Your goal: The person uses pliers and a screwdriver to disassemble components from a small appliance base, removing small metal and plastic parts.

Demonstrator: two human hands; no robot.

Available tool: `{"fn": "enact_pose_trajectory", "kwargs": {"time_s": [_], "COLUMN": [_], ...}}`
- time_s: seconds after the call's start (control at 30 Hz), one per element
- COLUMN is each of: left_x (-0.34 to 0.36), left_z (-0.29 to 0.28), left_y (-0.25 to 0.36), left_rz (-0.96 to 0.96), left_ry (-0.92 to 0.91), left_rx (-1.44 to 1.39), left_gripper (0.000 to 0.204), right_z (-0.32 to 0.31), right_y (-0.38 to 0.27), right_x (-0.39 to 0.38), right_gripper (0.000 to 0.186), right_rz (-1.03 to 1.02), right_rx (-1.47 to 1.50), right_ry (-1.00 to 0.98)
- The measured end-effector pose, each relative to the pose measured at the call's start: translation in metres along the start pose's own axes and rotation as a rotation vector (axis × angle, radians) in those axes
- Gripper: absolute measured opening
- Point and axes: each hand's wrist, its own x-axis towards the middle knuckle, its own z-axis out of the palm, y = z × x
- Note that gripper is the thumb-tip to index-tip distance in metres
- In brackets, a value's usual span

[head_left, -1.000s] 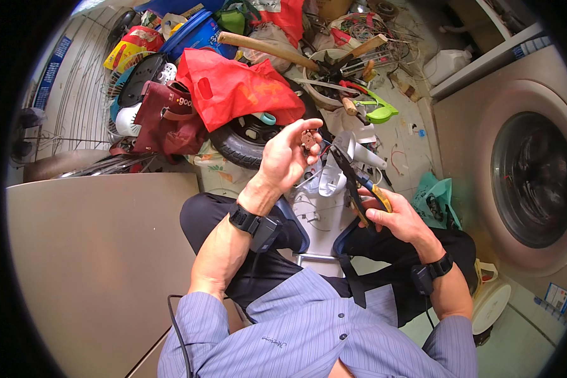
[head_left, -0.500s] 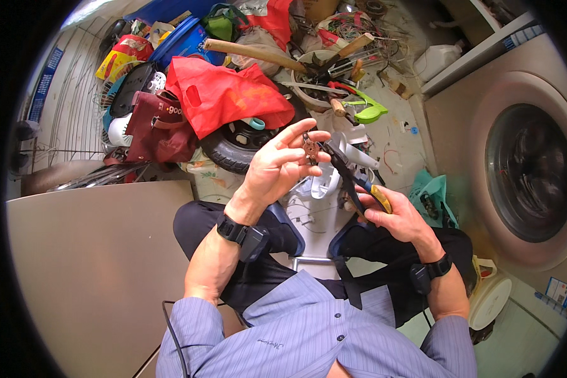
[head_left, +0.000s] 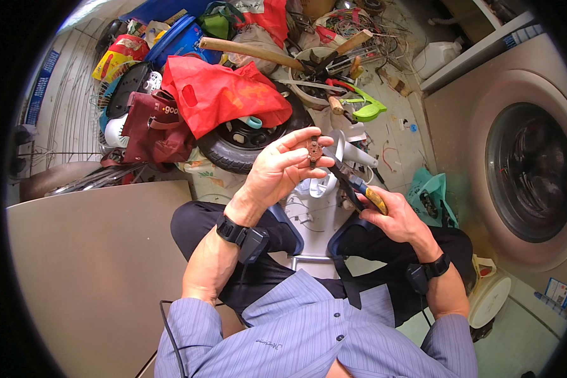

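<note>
Seen from above, a seated person in a blue striped shirt raises both hands over their lap. The left hand (head_left: 283, 167) is lifted, wrist bent back, its fingers curled and pinching a small rusty brown metal part (head_left: 314, 149) between thumb and fingertips, held up in the air above a white plastic piece (head_left: 324, 183) on the floor. The right hand (head_left: 394, 217) sits lower and to the right, closed around the yellow-and-blue handles of a pair of pliers (head_left: 353, 186) — the dark tips of the tool angle up and left to meet the small part just below the left fingers. Both wrists carry dark bands. Beyond the hands lies a cluttered floor: a red plastic bag (head_left: 223, 91) draped over a black tyre (head_left: 236, 145), a dark red handbag (head_left: 154, 129) to its left, a yellow and red packet (head_left: 110, 63) further left near the rim, and a blue tub lid (head_left: 183, 38) behind. A bright green tool (head_left: 365, 110) lies ahead, and a teal bag (head_left: 431, 192) sits just right of the right hand. A washing machine (head_left: 523, 164) with a round dark door fills the right side, and a small blue and white label (head_left: 557, 291) sits on the white surface below the door.
</note>
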Motion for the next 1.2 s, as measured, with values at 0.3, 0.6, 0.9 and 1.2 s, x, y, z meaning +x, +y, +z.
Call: {"fn": "enact_pose_trajectory", "kwargs": {"time_s": [0.3, 0.6, 0.9, 1.2], "left_x": [0.01, 0.012, 0.003, 0.007], "left_z": [-0.015, 0.007, 0.012, 0.004], "left_y": [0.0, 0.004, 0.02, 0.011], "left_rz": [0.035, 0.07, 0.15, 0.095], "left_ry": [0.198, 0.187, 0.176, 0.286], "left_rx": [0.068, 0.18, 0.257, 0.305], "left_gripper": [0.037, 0.037, 0.028, 0.036], "right_z": [-0.001, 0.042, 0.152, 0.028], "right_y": [0.017, 0.099, 0.214, 0.19], "right_x": [0.008, 0.043, 0.057, 0.084], "right_gripper": [0.036, 0.042, 0.031, 0.025], "right_rz": [0.113, 0.279, 0.275, 0.631], "right_rx": [0.105, -0.683, -0.891, -0.615], "right_ry": [0.047, -0.609, -0.33, -0.462]}}
